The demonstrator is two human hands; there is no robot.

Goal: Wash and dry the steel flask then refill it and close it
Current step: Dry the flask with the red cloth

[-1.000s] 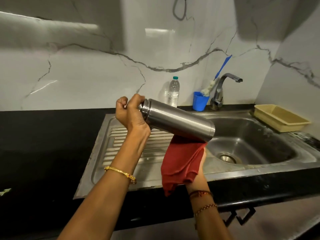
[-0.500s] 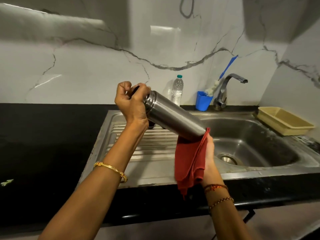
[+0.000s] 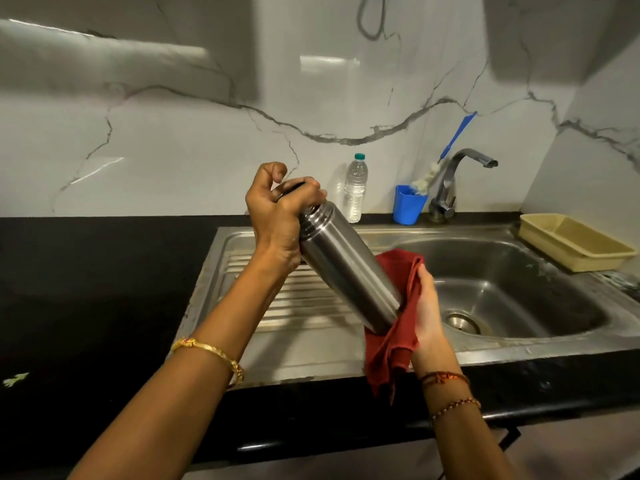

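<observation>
I am in the drying step. My left hand (image 3: 277, 216) is wrapped around the neck end of the tall brushed-steel cylindrical flask (image 3: 346, 265), fingers curled over its top, so I cannot see whether the mouth is capped. The flask is tilted, neck up toward the wall, base down toward me, held in the air above the ribbed drainboard of the stainless steel sink (image 3: 311, 355). My right hand (image 3: 427, 306) holds a folded dark red cloth (image 3: 394, 337) pressed against the flask's lower wall and base, fingers lying along the cloth with the loose end hanging below.

At the sink's back edge stand a clear plastic water bottle with a green cap (image 3: 355, 188), a blue plastic cup (image 3: 408, 204) and the curved chrome tap (image 3: 457, 178).

Next, I judge, the cloth must travel up the wall while my left hand turns the flask, then refilling, probably from the bottle or tap.
</observation>
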